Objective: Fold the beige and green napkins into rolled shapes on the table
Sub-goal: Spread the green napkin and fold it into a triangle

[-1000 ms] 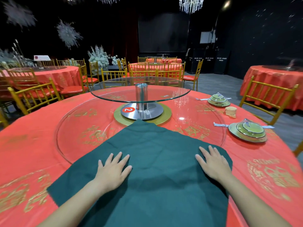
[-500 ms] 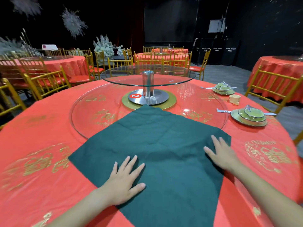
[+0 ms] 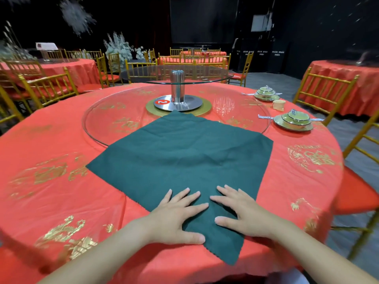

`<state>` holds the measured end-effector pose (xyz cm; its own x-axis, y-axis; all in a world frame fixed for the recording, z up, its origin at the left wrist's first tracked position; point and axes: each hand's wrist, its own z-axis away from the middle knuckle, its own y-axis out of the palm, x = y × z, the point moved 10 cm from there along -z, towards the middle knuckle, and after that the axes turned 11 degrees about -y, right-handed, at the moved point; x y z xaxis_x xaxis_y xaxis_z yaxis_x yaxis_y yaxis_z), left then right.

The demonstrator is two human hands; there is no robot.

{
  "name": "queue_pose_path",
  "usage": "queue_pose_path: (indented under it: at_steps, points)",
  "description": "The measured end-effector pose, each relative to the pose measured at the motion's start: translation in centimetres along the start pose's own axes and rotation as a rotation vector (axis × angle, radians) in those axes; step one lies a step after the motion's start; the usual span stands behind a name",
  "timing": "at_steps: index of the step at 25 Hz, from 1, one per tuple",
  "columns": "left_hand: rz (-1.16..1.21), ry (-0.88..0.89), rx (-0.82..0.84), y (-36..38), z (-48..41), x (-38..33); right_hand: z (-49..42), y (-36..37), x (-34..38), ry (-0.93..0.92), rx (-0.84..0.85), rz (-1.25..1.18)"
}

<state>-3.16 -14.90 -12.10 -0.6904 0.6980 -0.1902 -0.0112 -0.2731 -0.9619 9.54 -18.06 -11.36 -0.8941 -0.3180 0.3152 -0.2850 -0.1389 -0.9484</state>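
1. While the green napkin (image 3: pixel 184 160) lies spread as a diamond on the red-clothed desk (image 3: pixel 61 181), I press both palms on its near part.
2. My left hand (image 3: pixel 174 218) lies flat at the napkin's 7 o'clock edge, fingers straight and spread, gripping nothing.
3. My right hand (image 3: pixel 244 214) lies flat at 5 o'clock, fingers also straight and spread, gripping nothing; its fingertips almost meet those of my left.
4. The napkin's 12 o'clock corner rests on the glass turntable (image 3: pixel 114 119), just short of the red "2" marker (image 3: pixel 162 102); its 6 o'clock corner reaches close to the desk's edge.
5. A rolled beige napkin (image 3: pixel 279 105) sits at 1 o'clock between two covered green dishes (image 3: pixel 293 121), well apart from the green one.
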Motion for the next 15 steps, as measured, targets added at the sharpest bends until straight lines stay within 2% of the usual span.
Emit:
queue_pose_path:
  at_steps: [3, 8, 15]
  points:
    - [0.004, 0.006, -0.053, -0.3, 0.1, -0.2, 0.7, 0.4, 1.5, -0.056, 0.005, -0.052]
    - [0.148, 0.023, -0.118, -1.7, 0.4, 1.3, 2.7, 1.4, 3.0, -0.161, 0.135, -0.094]
    - [0.29, 0.018, -0.344, -5.8, 0.0, 2.3, 2.0, -1.2, 1.7, -0.121, -0.041, -0.161]
